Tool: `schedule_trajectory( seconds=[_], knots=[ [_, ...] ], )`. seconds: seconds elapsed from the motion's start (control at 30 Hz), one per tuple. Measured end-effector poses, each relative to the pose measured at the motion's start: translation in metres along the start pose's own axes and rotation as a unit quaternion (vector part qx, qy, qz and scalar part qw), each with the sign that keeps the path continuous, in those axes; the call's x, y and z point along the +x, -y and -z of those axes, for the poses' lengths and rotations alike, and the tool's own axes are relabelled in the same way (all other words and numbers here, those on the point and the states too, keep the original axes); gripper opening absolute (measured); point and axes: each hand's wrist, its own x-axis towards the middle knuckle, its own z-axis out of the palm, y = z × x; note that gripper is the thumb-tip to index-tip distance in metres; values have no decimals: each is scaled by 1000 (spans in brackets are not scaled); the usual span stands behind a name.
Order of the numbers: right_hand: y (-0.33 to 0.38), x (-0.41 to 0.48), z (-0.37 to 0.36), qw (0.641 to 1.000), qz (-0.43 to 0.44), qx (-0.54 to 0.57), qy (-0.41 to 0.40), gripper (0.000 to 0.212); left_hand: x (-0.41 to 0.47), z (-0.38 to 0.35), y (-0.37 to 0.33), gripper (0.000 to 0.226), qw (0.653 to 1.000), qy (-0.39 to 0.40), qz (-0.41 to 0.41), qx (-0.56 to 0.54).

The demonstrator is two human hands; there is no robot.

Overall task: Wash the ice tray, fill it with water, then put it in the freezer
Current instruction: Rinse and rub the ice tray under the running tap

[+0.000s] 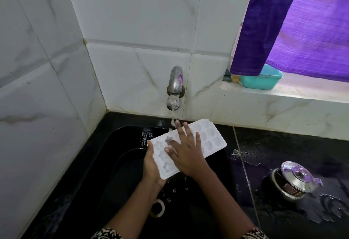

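Observation:
A white ice tray (209, 136) with several shaped cells is held tilted over the black sink (117, 163). My left hand (151, 165) grips its near left edge from below, thumb on the rim. My right hand (186, 153) lies flat on the tray's top with fingers spread and straight. Water runs from the steel tap (174, 87) on the tiled wall and lands on my right fingertips and the tray's far end. Drops fall from the tray's lower edge into the sink.
The sink drain (157, 208) lies below my arms. A wet black counter (283, 153) stretches to the right with a lidded steel pot (291, 182) on it. A teal tub (262, 80) sits on the window sill under a purple curtain (302, 25).

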Motion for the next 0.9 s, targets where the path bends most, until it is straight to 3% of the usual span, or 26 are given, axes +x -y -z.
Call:
schedule_trajectory(
  seconds=[0.2, 0.53, 0.9],
  knots=[
    [-11, -19, 8, 996, -47, 51, -62, 30, 5, 6, 0, 81, 998, -55, -19, 24],
    [9, -8, -3, 999, -16, -28, -23, 39, 4, -5, -10, 84, 1000, -28, -7, 9],
    [11, -6, -6, 999, 9, -35, -20, 48, 6, -1, -15, 85, 999, -30, -20, 22]
  ],
)
